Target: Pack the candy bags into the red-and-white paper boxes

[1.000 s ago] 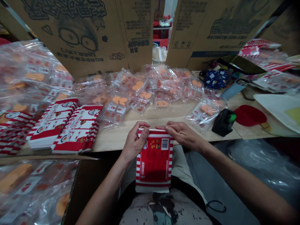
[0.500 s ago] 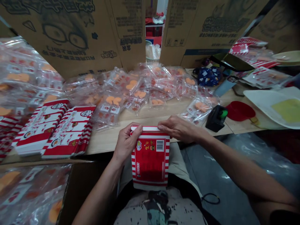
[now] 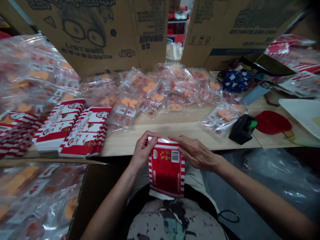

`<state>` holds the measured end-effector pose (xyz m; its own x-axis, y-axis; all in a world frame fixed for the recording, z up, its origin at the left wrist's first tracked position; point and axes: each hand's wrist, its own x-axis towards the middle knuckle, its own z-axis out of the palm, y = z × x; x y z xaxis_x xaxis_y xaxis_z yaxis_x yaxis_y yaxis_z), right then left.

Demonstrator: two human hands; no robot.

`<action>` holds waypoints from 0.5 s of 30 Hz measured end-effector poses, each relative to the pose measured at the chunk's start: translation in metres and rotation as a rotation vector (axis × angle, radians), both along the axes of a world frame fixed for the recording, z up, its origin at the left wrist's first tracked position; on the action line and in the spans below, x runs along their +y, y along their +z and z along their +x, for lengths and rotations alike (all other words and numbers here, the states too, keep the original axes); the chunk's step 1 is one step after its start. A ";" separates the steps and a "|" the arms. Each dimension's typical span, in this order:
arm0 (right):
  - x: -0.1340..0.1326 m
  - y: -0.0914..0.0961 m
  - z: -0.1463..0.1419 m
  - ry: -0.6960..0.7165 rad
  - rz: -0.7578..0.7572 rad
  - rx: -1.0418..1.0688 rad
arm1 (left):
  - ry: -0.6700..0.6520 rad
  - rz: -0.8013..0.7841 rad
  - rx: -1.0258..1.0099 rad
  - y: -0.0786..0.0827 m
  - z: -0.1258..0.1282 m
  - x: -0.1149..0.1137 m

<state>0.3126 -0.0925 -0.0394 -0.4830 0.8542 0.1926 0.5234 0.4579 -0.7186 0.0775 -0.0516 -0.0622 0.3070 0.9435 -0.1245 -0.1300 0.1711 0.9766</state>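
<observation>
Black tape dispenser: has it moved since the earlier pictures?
No. The tape dispenser has stayed put by the front edge of the table, just left of the red container.

Facing me, two cardboard cartons (image 3: 152, 50) along far edge of bench (image 3: 155, 128). At near edge, to my right: black tape dispenser (image 3: 240, 132), red bowl (image 3: 273, 122) just beside, then white tray (image 3: 296, 111). Dark blue printed cloth (image 3: 236, 81) nearer far edge. Below, dark cord loop (image 3: 237, 220) on floor (image 3: 220, 186).
</observation>
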 end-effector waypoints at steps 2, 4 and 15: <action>-0.005 -0.011 0.000 -0.024 0.036 0.051 | 0.002 0.081 0.034 -0.008 -0.002 0.002; -0.007 -0.019 0.000 -0.038 0.026 0.101 | 0.007 0.159 0.057 -0.015 -0.005 0.004; 0.010 0.018 -0.004 -0.381 0.041 0.536 | -0.153 0.313 0.293 0.058 0.014 0.047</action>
